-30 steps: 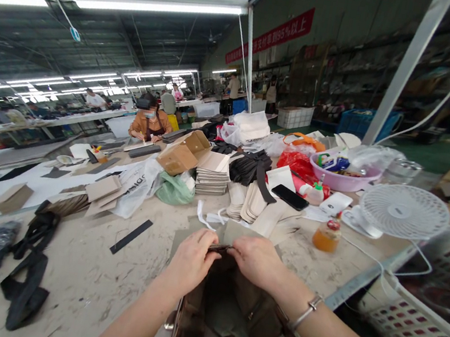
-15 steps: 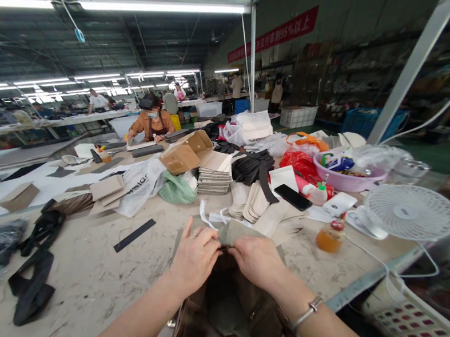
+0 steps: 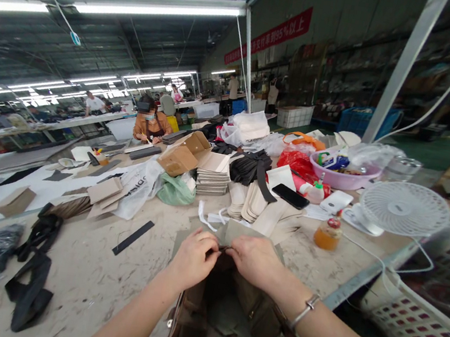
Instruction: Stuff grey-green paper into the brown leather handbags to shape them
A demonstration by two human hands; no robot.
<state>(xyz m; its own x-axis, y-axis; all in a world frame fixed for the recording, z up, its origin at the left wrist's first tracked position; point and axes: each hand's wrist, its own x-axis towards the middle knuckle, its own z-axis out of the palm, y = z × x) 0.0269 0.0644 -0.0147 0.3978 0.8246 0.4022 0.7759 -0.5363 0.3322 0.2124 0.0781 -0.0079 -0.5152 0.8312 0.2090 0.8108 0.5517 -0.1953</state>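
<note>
A dark brown bag (image 3: 225, 314) with a grey-green lining stands at the table's near edge, its mouth facing me. My left hand (image 3: 197, 256) pinches the bag's far top edge between thumb and fingers. Close beside it, my right hand (image 3: 255, 260) grips the same edge, and the fingertips of both hands nearly meet. Grey-green lining sheet (image 3: 240, 230) sticks out beyond my fingers on the table. What exactly lies between the fingertips is partly hidden.
Past the bag lie white strips (image 3: 208, 216), stacked pale panels (image 3: 212, 175), a black phone (image 3: 290, 196) and a jar of amber glue (image 3: 328, 233). A white fan (image 3: 405, 209) stands right, above a plastic basket (image 3: 420, 319). Black straps (image 3: 32, 285) lie left. A co-worker (image 3: 152, 121) sits across.
My left hand's index finger, raised before, has curled down onto the bag's edge. The view has shifted slightly; the bag stays in nearly the same place.
</note>
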